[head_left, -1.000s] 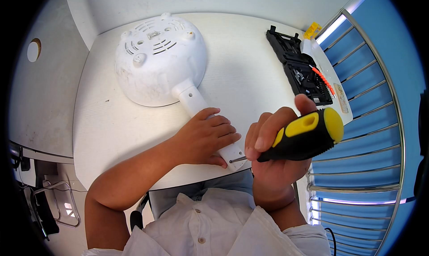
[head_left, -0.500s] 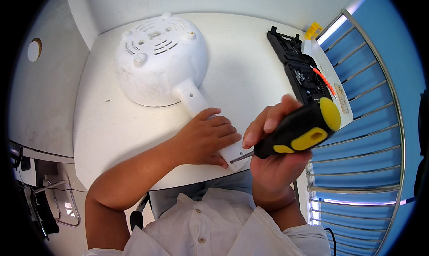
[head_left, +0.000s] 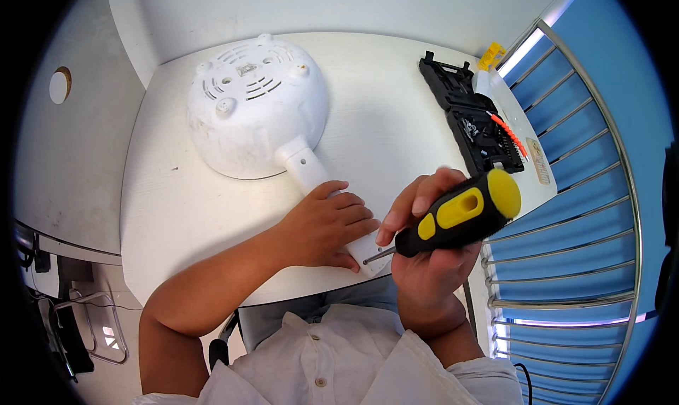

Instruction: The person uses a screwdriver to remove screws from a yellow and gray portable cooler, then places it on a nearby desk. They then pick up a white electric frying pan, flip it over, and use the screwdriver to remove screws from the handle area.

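A white round plastic appliance [head_left: 244,132] with a long handle lies bottom up on the table, its slotted vents and small feet facing upward. The handle [head_left: 306,166] stretches toward me, to the near edge of the table. My left hand [head_left: 325,224] wraps over it from the left, fingers across the top, thumb near its end. In my right hand [head_left: 431,253] is a black and yellow screwdriver [head_left: 460,214], gripped by its thick handle. Its thin shaft slants down left, with the tip at a screw hole near the end of the appliance's handle.
On the right side of the white table [head_left: 382,108] sits an open black tool case [head_left: 470,122] with bits and an orange flexible shaft [head_left: 508,134]. Behind it is a yellow object [head_left: 491,55]. A metal railing [head_left: 601,122] runs along the right.
My right hand has turned the screwdriver, so its yellow inlays now face more upward. Its butt end sits slightly lower and further left. My left hand keeps its hold; the whole view has shifted slightly.
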A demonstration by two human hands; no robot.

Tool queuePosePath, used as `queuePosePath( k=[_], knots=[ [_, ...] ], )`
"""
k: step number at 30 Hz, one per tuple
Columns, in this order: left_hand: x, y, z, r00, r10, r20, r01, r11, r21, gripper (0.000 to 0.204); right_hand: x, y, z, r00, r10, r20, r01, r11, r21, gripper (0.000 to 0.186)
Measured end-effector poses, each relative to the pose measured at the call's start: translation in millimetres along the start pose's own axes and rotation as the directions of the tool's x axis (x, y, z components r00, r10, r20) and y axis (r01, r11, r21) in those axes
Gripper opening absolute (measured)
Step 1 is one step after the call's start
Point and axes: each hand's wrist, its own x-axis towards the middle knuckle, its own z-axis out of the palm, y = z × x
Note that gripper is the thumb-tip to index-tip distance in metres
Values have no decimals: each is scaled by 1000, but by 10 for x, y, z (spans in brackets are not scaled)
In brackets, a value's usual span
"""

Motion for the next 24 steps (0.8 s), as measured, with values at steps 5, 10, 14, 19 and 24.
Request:
queuePosePath(
  k=[5, 10, 14, 19, 24],
  knots=[
    [21, 2, -13, 1000, 26, 15, -26, 1000, 5, 60, 54, -27, 142, 972, -41, -230, 27, 997, -66, 76],
    [7, 1, 7, 1000, 29, -3, -29, 1000, 6, 61, 31, 4, -12, 997, -71, -25, 72, 997, 25, 62],
    [13, 3, 13, 1000, 17, 7, -18, 1000, 9, 61, 30, -28, -31, 996, -70, 59, 82, 973, -217, 61],
    [6, 7, -6, 999, 4, 32, -4, 1000, 18, 61, 65, 4, 131, 977, -37, -209, 14, 994, -109, 72],
    [15, 3, -2, 999, 21, 26, -21, 1000, 1, 61, 56, 3, 83, 979, -66, -192, 54, 996, -71, 72]
  ],
)
